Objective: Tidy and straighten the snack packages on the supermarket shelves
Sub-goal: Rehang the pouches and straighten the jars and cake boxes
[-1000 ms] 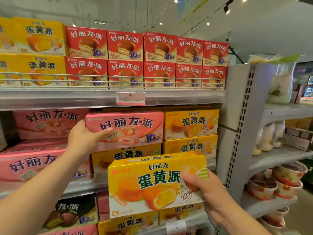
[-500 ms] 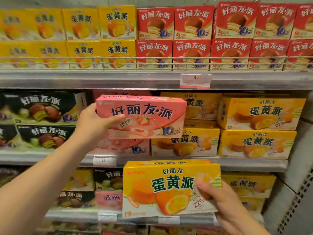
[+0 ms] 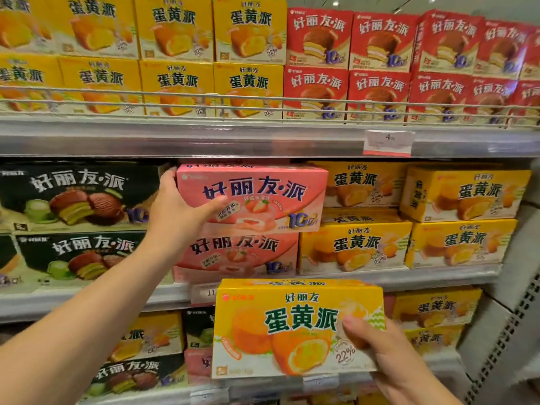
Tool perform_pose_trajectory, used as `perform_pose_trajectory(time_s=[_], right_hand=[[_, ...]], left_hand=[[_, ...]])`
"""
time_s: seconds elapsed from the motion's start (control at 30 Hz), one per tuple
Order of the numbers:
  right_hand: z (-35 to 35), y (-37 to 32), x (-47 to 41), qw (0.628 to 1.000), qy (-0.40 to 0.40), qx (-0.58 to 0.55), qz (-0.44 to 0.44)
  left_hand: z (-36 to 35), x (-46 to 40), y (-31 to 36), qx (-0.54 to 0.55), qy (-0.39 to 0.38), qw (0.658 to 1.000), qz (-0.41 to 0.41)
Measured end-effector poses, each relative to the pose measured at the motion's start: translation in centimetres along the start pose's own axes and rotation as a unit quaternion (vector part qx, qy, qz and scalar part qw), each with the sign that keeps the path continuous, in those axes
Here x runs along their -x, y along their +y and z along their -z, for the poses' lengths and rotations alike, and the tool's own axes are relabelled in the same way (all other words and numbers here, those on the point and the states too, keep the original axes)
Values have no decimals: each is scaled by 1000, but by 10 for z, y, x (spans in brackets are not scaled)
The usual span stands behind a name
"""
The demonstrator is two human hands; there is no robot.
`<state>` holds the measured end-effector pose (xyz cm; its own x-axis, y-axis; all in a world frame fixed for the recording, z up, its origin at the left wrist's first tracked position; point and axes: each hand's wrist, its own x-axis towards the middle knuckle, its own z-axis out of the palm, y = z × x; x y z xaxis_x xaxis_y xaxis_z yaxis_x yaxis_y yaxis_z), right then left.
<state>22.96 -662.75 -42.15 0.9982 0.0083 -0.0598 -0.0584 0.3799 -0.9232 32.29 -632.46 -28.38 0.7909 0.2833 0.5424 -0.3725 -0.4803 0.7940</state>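
My left hand (image 3: 181,211) grips the left end of a pink box (image 3: 254,197), thumb across its front face, fingers wrapped behind the edge. The pink box sits at the middle shelf (image 3: 438,276) level, on top of a second pink box (image 3: 239,255), with dark boxes (image 3: 73,194) at 9 o'clock and yellow boxes (image 3: 362,185) at 3 o'clock. My right hand (image 3: 388,355) clamps the lower right corner of a yellow box (image 3: 292,328), thumb on the front, held in front of the lower shelves at 6 o'clock from the pink box. At 12 o'clock, the top shelf (image 3: 233,138) carries yellow and red boxes (image 3: 380,68) behind a wire rail.
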Motion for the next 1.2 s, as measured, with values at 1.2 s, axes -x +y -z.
perform_pose_trajectory(time_s=[1.2], right_hand=[[14,-18,9,999,26,-23,-23]], left_hand=[[-36,5,5,-483,-10,791,-377]])
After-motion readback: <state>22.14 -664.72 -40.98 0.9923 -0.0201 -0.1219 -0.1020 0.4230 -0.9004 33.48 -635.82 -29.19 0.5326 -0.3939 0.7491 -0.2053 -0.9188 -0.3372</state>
